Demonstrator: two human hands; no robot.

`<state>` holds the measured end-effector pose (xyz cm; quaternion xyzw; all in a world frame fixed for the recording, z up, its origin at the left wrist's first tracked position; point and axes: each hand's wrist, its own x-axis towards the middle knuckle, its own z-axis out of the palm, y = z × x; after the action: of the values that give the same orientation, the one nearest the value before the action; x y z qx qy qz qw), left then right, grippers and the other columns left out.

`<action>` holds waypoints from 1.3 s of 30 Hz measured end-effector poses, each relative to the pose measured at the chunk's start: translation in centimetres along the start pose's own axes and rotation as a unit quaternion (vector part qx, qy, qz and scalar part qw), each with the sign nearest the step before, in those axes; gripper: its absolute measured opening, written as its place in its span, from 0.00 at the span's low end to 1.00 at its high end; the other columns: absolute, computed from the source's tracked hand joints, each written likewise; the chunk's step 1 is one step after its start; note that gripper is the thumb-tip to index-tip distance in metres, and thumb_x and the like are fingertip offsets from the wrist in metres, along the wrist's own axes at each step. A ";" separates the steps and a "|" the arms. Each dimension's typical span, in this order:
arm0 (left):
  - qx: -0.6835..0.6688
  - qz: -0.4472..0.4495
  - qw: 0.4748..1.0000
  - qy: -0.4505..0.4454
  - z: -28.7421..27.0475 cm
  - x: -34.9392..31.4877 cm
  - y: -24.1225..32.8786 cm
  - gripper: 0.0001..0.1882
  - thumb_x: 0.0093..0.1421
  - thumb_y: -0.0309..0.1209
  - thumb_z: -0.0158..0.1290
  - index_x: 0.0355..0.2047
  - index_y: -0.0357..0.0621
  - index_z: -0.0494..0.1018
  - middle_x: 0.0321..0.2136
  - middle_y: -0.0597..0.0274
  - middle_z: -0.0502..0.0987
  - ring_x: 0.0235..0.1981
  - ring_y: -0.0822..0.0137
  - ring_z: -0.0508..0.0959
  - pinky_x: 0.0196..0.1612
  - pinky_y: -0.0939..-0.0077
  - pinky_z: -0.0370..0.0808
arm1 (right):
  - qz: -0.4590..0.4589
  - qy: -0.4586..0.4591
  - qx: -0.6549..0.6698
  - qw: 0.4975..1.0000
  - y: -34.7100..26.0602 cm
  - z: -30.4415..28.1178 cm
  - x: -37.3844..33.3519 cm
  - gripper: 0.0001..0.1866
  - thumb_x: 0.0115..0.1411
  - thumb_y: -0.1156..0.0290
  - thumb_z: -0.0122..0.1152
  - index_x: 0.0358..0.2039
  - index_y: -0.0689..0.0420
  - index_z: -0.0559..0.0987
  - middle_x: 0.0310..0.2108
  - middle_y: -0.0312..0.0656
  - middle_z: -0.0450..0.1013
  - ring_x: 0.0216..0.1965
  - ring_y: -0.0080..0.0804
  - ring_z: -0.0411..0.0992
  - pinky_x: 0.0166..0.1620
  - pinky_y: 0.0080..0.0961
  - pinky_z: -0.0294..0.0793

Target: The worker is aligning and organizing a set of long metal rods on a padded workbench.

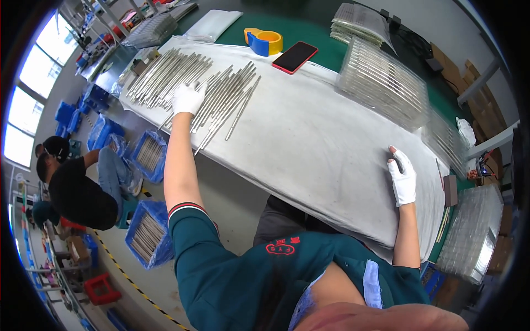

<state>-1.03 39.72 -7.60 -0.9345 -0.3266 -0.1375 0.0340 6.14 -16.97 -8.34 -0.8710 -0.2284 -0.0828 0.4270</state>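
Observation:
At the far left of the white-covered table lies a broad heap of thin silvery metal rods (165,77). My left hand (189,99), in a white glove, rests on these rods with its fingers spread, near a second fanned-out bunch of rods (229,91). One single rod (243,108) lies a little apart on that bunch's right side. Over at the right, my right hand (404,179) is on the white cloth (309,143), holding nothing. Its glove leaves some fingertips bare, and its fingers are apart.
Along the far edge are a yellow-and-blue tape dispenser (265,42), a red-edged phone (295,57) and a white plastic packet (213,25). Clear trays (383,83) are stacked far right. Blue bins of rods (148,234) stand on the floor left, near a seated person (83,190).

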 end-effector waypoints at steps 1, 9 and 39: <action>-0.015 0.020 1.000 -0.013 -0.1 -0.2 -0.1 0.29 0.56 0.59 0.41 0.49 0.57 0.72 0.42 0.47 0.72 0.44 0.49 0.72 0.48 0.59 0.69 | 0.000 0.000 0.000 1.000 -0.1 0.1 0.1 0.14 0.55 0.74 0.58 0.44 0.59 0.76 0.45 0.42 0.73 0.47 0.31 0.71 0.51 0.24 0.68; -0.043 0.116 0.992 -0.009 -1.8 -3.5 1.5 0.31 0.53 0.61 0.43 0.49 0.59 0.72 0.48 0.54 0.72 0.42 0.53 0.73 0.49 0.65 0.68 | -0.160 -0.164 -0.015 0.973 -5.9 2.7 3.1 0.19 0.52 0.68 0.59 0.46 0.58 0.75 0.48 0.46 0.71 0.51 0.43 0.67 0.55 0.31 0.65; -0.118 0.265 0.956 0.036 -4.0 -19.4 21.5 0.26 0.56 0.45 0.46 0.51 0.42 0.66 0.35 0.53 0.72 0.30 0.54 0.74 0.32 0.62 0.73 | -0.327 -0.154 -0.224 0.905 -7.5 10.1 2.6 0.37 0.55 0.43 0.45 0.54 0.62 0.65 0.56 0.52 0.59 0.59 0.46 0.55 0.60 0.41 0.50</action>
<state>-3.18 10.53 -8.59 -0.9793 -0.0476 -0.1942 -0.0298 4.45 -4.26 -8.44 -0.8222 -0.5384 -0.1316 0.1292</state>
